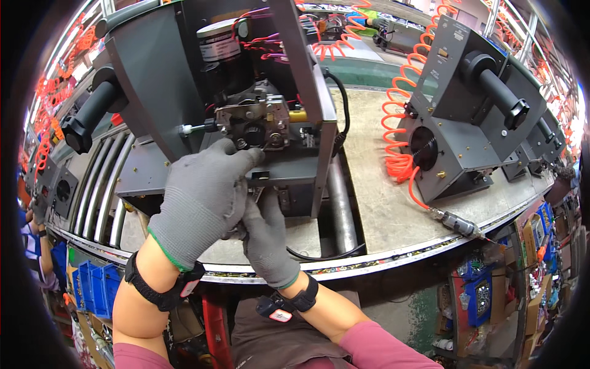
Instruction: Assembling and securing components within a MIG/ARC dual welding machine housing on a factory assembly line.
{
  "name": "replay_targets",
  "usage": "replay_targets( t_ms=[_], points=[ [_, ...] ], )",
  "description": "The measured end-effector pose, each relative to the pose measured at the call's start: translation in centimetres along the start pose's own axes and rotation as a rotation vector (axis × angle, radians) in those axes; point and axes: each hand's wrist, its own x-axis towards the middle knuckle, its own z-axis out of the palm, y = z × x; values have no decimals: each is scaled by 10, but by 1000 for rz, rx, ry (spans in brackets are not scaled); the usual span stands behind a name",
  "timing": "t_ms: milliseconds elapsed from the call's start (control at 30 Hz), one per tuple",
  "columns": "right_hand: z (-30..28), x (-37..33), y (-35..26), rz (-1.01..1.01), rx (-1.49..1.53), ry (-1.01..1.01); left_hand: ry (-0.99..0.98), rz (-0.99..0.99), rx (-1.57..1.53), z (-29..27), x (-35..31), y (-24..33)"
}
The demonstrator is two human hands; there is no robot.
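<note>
A dark grey machine housing [153, 80] stands open in front of me, with a metal roller mechanism [253, 123] inside it. My left hand [203, 194], in a grey knitted glove, is just below that mechanism, its fingers bent and closed at the ledge. Whatever it grips is hidden behind the fingers. Lower and to the right, my right hand [267, 240], gloved alike, reaches up to the front below the ledge [289, 169]. Its fingers are closed together close to the left hand, and I cannot make out what is between them. Above the mechanism sits a dark motor with a labelled can [219, 42].
Similar grey housings [467, 117] stand on the bench at right, near a coiled orange air hose [399, 132] and a pneumatic screwdriver [458, 222]. Metal rollers [104, 187] lie at left. Blue parts bins [98, 286] hang below the bench edge. Another person's arm [46, 252] shows far left.
</note>
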Motion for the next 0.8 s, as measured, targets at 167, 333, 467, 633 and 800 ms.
replay_targets(
  t_ms=[167,333,467,633,800],
  points=[
    [-29,-8,-42,363,56,-134,45,24,-22,-5,-2,-13],
    [-91,18,-65,538,-72,-581,-4,53,-17,-12,-1,-13],
    [-20,-1,-22,-291,-646,-164,-40,33,-44,-8,6,-4],
    [-48,4,-57,610,-149,-154,-35,-22,-15,-15,-6,-17],
    [-19,4,-34,72,-562,-68,-57,3,-42,-4,6,-5]
  ],
)
